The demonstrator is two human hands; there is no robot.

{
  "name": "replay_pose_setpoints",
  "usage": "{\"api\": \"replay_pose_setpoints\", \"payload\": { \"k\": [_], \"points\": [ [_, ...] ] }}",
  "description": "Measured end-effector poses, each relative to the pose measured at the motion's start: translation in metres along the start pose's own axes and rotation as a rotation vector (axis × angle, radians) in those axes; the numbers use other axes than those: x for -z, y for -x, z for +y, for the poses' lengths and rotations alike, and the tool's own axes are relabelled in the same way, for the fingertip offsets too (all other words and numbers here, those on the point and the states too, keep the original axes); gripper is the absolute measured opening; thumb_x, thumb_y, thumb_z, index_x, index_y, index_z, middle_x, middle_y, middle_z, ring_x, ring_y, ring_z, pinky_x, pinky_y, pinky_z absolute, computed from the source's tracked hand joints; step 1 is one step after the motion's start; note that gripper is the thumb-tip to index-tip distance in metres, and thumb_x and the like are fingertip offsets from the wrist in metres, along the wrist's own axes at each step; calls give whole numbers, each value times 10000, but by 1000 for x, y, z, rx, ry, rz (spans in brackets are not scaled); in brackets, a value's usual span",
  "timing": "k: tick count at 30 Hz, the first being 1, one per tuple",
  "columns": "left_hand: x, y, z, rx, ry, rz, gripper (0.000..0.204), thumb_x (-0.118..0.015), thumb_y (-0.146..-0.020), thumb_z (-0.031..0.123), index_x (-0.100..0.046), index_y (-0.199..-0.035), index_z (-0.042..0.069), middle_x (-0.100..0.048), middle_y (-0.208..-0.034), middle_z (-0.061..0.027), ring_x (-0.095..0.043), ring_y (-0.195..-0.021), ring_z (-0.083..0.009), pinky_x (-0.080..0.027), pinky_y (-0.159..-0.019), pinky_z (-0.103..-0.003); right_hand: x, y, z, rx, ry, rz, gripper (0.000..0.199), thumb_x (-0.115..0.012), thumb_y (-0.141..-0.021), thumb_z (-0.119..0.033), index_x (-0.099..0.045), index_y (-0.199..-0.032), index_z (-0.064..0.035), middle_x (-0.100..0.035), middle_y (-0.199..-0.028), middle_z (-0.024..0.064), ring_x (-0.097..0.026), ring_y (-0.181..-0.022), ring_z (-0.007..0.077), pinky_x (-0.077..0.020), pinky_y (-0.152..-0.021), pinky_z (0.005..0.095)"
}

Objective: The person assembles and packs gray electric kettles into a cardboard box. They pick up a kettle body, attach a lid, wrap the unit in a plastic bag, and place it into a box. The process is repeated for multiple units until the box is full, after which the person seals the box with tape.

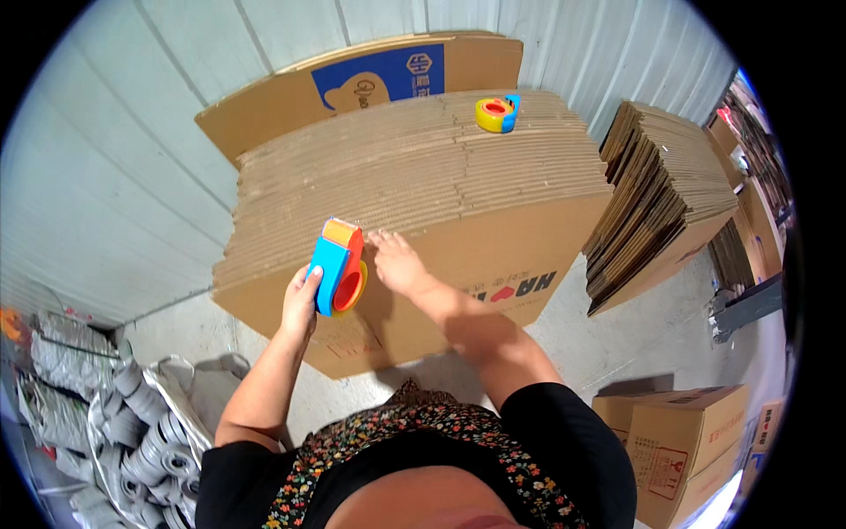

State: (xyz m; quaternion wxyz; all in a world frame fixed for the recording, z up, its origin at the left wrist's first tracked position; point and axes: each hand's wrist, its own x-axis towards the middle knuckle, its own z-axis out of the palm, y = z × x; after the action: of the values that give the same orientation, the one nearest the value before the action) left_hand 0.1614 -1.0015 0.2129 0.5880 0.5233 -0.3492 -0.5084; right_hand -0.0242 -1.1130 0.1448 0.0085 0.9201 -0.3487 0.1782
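Note:
My left hand point(300, 304) is closed around a tape dispenser point(331, 264) with a blue and orange body and a yellow tape roll, tilted upward. Just right of it, my right hand point(401, 264) has its fingers stretched out at the near top edge of a large stack of flattened cardboard boxes point(397, 176). Nothing shows in that hand, though its palm side is hidden. The boxes stand on edge, packed tightly together. Toward the far right of their top rests a second tape dispenser point(498, 114), blue and red with yellow tape.
Behind the stack, larger cardboard sheets point(273, 113) lean against a pale corrugated wall point(132, 150). More flattened boxes point(665, 194) stand at right. A carton point(674, 450) sits at lower right. At lower left, a white sack point(189, 397) holds grey rolls beside plastic-wrapped bundles point(70, 361).

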Motion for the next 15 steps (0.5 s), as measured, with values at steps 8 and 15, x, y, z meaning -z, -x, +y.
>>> {"api": "replay_pose_setpoints", "payload": {
  "k": [8, 15],
  "points": [
    [20, -45, -7, -87, -119, -135, 339, -526, -904, 229, -551, -1108, -41, -599, -1019, -86, -547, -898, -137, -436, -815, -270, 21, 46, -58, -56, -64, -19, 245, -593, -762, -248, -599, -921, -61, -544, -886, 87, -509, -907, 265, -418, -847, 384],
    [-20, -39, -14, -594, -1229, -553, 363, -679, -728, 378, -670, -971, 109, -658, -863, -125, -633, -764, -282, -495, -704, -371, 74, 134, -75, -39, -90, -74, 202, -595, -780, -318, -620, -759, -118, -556, -811, 72, -554, -820, 253, -495, -653, 366]
  ]
}}
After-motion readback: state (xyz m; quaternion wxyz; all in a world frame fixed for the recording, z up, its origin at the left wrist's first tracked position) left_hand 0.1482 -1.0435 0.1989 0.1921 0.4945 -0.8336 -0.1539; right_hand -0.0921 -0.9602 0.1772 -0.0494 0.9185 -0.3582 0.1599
